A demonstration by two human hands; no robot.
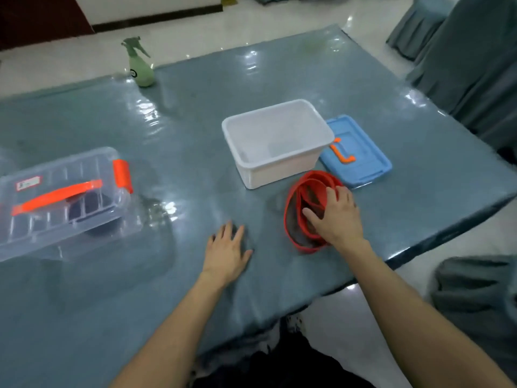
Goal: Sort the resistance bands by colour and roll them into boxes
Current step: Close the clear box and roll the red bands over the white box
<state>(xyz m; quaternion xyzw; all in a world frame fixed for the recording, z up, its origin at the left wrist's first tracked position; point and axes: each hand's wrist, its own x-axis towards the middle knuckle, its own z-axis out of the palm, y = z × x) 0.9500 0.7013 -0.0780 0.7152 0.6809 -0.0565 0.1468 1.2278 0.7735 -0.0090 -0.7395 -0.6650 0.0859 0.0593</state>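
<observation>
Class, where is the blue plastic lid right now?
Head view: the blue plastic lid lies flat on the right, beside the white plastic box, just beyond the coiled red resistance band.

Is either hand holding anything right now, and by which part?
The right hand grips the coiled red band at its right side, thumb inside the loop. The left hand lies flat on the table.

My right hand [334, 217] grips a loose coil of red bands [314, 179] on the table [195, 121], fingers curled over its far side and thumb inside the loop. My left hand [228, 252] lies flat on the table, to the left. Just beyond the coil stands an open white box [275, 141], with a blue lid [361, 152] to its right. A closed clear box [61, 191] sits far left.
</observation>
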